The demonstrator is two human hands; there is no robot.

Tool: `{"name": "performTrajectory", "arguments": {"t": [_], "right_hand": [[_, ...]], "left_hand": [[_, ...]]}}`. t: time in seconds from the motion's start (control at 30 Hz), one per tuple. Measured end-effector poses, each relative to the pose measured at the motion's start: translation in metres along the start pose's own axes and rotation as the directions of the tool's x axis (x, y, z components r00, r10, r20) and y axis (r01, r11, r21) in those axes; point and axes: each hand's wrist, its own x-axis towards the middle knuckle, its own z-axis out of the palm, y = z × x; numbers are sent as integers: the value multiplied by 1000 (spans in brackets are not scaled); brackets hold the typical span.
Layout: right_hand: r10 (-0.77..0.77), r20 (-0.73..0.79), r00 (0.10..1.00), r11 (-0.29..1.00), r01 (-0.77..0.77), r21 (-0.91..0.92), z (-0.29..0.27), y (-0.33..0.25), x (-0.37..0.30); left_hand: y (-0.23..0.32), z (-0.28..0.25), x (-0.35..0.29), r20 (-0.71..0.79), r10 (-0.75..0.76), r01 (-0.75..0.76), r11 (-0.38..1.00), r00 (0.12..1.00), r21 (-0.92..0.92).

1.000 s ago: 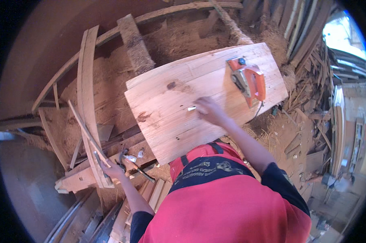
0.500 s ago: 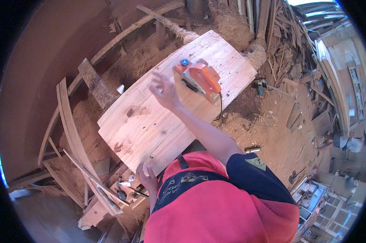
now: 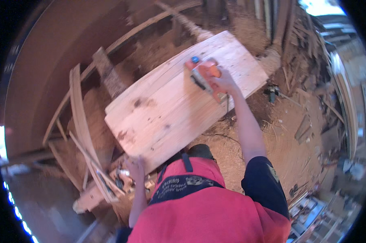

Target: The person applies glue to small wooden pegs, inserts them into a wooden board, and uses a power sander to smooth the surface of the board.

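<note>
- Since the earlier frame my right hand point(image 3: 223, 83) has gone from hovering over the bare wood to landing on the orange power planer point(image 3: 203, 77); the left hand point(image 3: 135, 168) has stayed low at the near end.
- The right hand is now closed around the planer's rear grip, arm stretched out straight.
- The left hand rests at the near edge of the wide plank point(image 3: 179, 103), beside some small metal tools point(image 3: 120, 180); I cannot tell whether its fingers are clenched or loose.
- The planer sits flat on the plank, toward its far right corner, a blue knob at its front and its cord trailing off the right edge.
- The plank looks pale and freshly cut, with dark knots near the left corner and lengthwise grain lines; it lies on rough timber supports point(image 3: 79, 121) over a floor of sawdust point(image 3: 280, 137).
- By my judgement the tool is only just being gripped; I see no clear fresh pass, so most of the surface work seems left to do.
</note>
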Motion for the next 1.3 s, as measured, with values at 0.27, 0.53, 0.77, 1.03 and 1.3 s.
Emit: {"name": "performTrajectory", "arguments": {"t": [0.27,0.53,0.77,1.03,1.3], "right_hand": [[350,-98,932,795,-240,558,8,-44,-197],[690,159,706,454,-593,665,-49,57,-423],[705,-158,692,590,-447,672,43,190,-587],[872,-187,453,488,-770,410,84,240,-666],[846,-260,466,534,-748,394,36,265,-652]], "left_hand": [[-47,7,-8,90,-173,187,964,981,-189],[-46,18,-18,40,-130,134,872,991,-471],[-24,3,-52,-28,-223,203,928,974,-312],[-9,29,-95,522,-641,664,-25,563,-747],[120,97,-123,883,-176,899,27,434,-437]]}}
